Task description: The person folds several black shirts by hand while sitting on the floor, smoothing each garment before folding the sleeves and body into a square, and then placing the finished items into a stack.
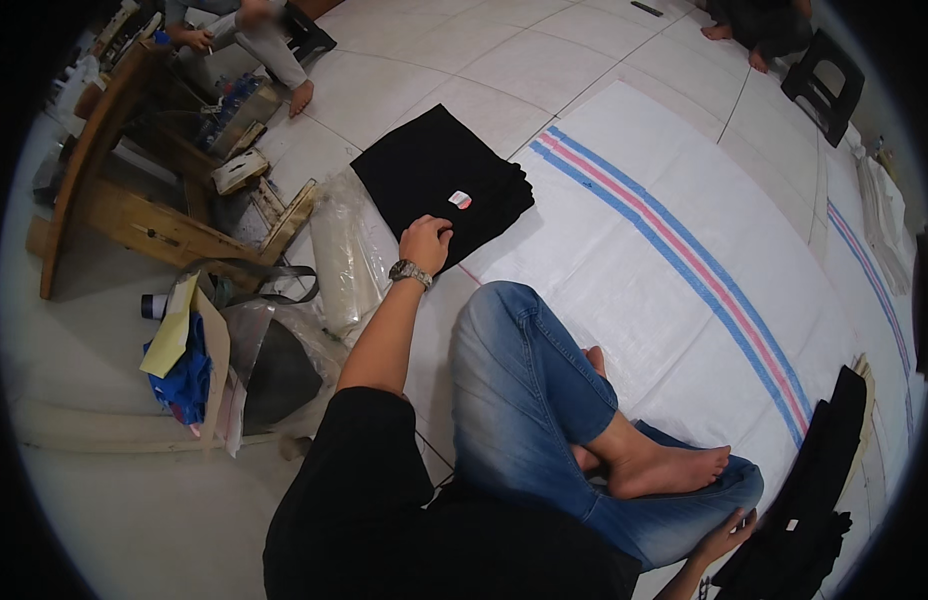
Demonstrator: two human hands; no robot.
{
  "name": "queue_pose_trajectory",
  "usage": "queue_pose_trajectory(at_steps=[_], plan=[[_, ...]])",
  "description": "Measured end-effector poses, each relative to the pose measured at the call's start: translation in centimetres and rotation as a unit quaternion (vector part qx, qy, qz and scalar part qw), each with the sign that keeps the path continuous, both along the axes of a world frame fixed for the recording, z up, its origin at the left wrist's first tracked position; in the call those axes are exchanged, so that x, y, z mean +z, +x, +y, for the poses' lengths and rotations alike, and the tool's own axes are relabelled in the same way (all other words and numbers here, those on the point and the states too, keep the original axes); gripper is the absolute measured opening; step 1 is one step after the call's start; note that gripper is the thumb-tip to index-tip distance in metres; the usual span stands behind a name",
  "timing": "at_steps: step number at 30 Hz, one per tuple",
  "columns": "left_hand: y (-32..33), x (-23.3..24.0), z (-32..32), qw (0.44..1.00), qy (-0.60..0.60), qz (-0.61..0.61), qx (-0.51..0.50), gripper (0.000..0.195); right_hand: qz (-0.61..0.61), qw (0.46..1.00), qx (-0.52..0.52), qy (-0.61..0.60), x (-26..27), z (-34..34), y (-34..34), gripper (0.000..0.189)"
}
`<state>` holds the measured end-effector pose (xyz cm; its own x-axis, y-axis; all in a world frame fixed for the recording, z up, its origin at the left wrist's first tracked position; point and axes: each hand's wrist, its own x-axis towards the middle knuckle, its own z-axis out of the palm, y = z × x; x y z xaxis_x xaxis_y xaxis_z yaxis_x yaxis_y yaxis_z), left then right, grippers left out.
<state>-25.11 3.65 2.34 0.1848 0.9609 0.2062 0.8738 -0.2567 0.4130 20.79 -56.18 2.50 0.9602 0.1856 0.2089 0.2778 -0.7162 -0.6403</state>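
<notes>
My left hand (426, 244), with a metal watch on the wrist, rests on the near edge of a neat stack of folded black cloth garments (441, 169). Its fingers are loosely curved and grip nothing that I can see. A small red and white sticker (460, 199) lies on top of the stack just beyond the fingertips. Down at the right, my right hand (725, 534) lies against my jeans knee, its fingers a little apart. Beside it is a second pile of black garments (816, 457) bearing a small white tag.
Under my legs spreads a white woven plastic sheet (659, 300) with blue and pink stripes. Clear plastic bags (347, 255) lie left of the stack, near a wooden table (156, 217) and a bag of odds and ends (276, 367). Two people sit farther off; a black stool (824, 86) stands right.
</notes>
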Motion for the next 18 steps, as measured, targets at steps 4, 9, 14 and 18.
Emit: queue_pose_trajectory(at_steps=[4, 9, 14, 18], plan=[[0.5, -0.5, -0.4, 0.998, 0.062, 0.032, -0.009, 0.015, 0.002, 1.000, 0.004, -0.021, 0.2, 0.1, 0.2, 0.057], [1.5, -1.3, -0.9, 0.992, 0.107, 0.064, 0.022, 0.011, -0.024, 0.999, 0.013, -0.027, -0.1, -0.3, 0.6, 0.056], [0.5, -1.8, -0.7, 0.990, 0.106, 0.076, 0.050, 0.008, 0.010, 0.999, 0.021, -0.021, 0.2, 0.2, -0.8, 0.056], [-2.4, -1.8, -0.1, 0.970, 0.209, -0.051, 0.113, 0.008, 0.007, 1.000, 0.024, -0.010, -0.7, 0.1, -1.4, 0.056]])
